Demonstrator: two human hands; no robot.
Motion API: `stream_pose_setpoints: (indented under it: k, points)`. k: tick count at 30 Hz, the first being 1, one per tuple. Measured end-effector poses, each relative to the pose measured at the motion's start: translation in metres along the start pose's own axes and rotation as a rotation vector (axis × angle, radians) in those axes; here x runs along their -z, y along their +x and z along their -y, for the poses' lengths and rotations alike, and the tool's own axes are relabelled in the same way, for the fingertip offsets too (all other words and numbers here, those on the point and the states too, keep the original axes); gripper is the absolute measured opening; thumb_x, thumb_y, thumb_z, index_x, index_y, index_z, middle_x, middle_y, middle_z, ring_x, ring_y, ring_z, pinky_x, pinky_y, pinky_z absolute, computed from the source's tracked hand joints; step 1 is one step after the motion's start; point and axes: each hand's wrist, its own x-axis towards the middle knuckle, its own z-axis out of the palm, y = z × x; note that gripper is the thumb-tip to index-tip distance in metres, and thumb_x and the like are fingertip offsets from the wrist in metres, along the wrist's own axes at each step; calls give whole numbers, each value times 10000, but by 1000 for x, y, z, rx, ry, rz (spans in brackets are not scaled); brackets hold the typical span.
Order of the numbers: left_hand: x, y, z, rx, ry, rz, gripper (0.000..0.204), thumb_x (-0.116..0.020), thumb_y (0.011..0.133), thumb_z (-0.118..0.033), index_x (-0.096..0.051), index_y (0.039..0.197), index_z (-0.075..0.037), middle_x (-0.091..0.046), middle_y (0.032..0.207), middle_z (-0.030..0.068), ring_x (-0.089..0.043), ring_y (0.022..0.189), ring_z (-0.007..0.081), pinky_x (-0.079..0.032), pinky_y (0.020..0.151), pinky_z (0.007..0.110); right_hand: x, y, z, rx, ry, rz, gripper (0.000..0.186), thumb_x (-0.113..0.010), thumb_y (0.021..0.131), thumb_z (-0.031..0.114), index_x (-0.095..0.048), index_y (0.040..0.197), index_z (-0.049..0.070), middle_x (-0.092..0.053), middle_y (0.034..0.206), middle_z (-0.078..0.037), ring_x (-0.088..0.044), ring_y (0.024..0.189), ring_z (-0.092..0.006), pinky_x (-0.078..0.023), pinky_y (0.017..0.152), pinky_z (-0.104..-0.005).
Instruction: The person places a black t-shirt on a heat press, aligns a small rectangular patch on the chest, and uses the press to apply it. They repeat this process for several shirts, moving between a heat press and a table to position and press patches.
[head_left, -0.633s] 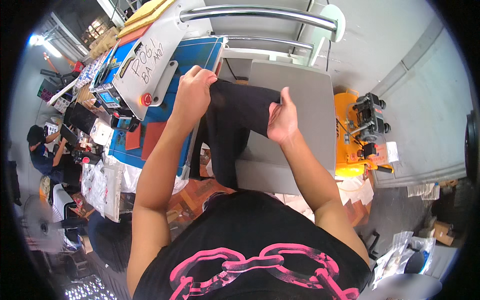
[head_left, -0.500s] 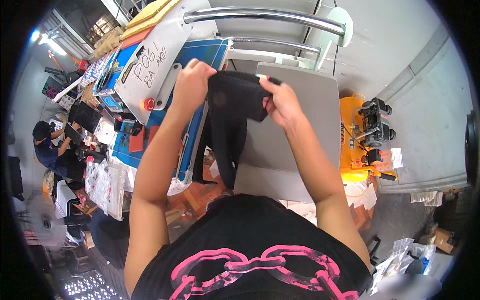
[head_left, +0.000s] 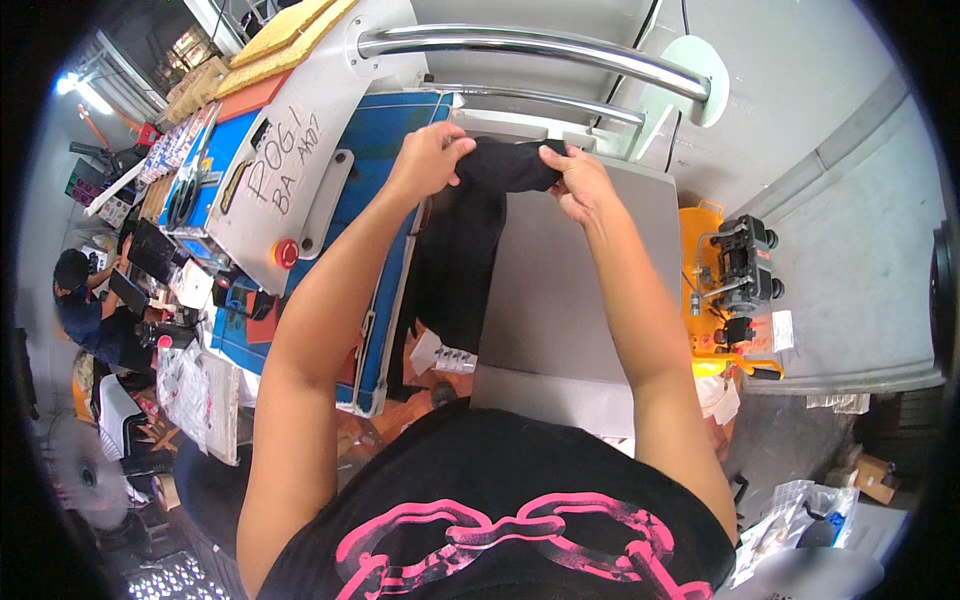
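Black cloth (head_left: 462, 245) partly hides grey board (head_left: 560, 290)

Plain black, that limp cloth (head_left: 462, 240), from where I'm standing, against a flat grey board (head_left: 575, 300)! Bright pink chain-link print (head_left: 545, 527) across the black fabric shirt (head_left: 500, 445), yellow-orange rounded tank (head_left: 692, 237) beyond, round red button (head_left: 285, 253) blazing.
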Motion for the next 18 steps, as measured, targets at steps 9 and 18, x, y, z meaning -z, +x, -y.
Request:
stream_pose_setpoints:
  k: [9, 18]
  points:
    - [-126, 2, 90, -39, 641, 390, 209, -650, 800, -29, -703, 997, 15, -682, 1031, 288, -668, 1038, 407, -549, 891, 474, 36, 32, -101, -33, -786, -303, 359, -770, 852, 347, -738, 944, 1, -698, 825, -106, -639, 790, -186, -486, 736, -378]
    - [-87, 57, 57, 231, 477, 230, 225, -762, 831, -172, -703, 875, 41, -745, 837, 155, -739, 723, 262, -572, 717, 383, 26, 37, -60, -75, 40, -368, 292, -737, 884, 122, -657, 1155, 48, -645, 842, -43, -580, 625, -113, -471, 575, -261]
